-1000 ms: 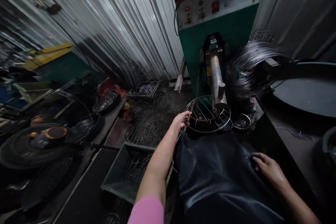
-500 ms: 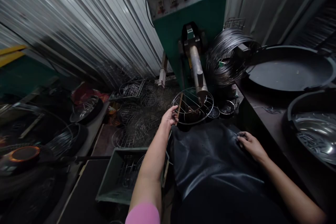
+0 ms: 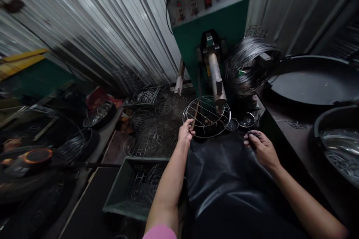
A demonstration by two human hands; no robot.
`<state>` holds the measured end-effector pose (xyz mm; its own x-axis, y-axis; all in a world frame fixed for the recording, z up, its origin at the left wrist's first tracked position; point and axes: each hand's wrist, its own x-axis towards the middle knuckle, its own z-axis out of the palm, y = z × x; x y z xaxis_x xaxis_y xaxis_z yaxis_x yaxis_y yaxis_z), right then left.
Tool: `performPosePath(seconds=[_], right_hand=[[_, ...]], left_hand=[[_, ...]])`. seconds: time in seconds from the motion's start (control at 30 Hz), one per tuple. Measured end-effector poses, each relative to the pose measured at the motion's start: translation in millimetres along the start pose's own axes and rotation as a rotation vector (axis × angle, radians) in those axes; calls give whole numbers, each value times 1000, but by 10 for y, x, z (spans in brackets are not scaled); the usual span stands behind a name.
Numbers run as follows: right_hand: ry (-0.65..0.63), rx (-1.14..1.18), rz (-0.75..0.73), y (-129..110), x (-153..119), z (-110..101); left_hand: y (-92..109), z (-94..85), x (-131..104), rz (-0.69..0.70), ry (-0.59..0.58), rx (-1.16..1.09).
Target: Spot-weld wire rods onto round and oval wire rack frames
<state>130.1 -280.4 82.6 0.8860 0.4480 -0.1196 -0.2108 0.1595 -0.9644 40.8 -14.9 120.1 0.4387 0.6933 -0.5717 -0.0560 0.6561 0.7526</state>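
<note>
My left hand [image 3: 186, 130] grips the left rim of a round wire rack [image 3: 209, 134], a metal ring crossed by several thin bars. The rack is held out under the thick cylindrical metal arm [image 3: 217, 78] of a green machine, its right part close to the arm's tip. My right hand [image 3: 260, 147] is closed in a pinch over the dark apron [image 3: 218, 164], right of the rack. A short piece of wire [image 3: 254, 134] shows thin and dark at its fingertips; its exact shape is unclear.
The green machine [image 3: 185, 37] stands ahead, with a wire coil [image 3: 249, 67] beside it. Large black pans [image 3: 308, 82] sit on the right bench. Small dishes [image 3: 246, 120] lie below the coil. Wire racks fill the floor at left, near a green crate [image 3: 120, 209].
My right hand has moved up and left toward the rack, off the apron's right side. My left hand keeps hold of the rack, and the whole view has shifted slightly.
</note>
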Motion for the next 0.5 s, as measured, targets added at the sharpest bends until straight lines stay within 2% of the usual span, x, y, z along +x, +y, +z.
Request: performPosePath(seconds=[0.1, 0.2, 0.33, 0.5], right_hand=[[-149, -17, -137, -101, 126, 417], [-242, -138, -140, -64, 243, 699], [-200, -216, -111, -84, 289, 786], [-102, -162, -320, -352, 226, 746]], left_hand=[[-42, 59, -57, 19, 17, -28], [-86, 95, -84, 85, 30, -34], [-130, 102, -69, 184, 45, -35], [-133, 119, -34, 180, 44, -41]])
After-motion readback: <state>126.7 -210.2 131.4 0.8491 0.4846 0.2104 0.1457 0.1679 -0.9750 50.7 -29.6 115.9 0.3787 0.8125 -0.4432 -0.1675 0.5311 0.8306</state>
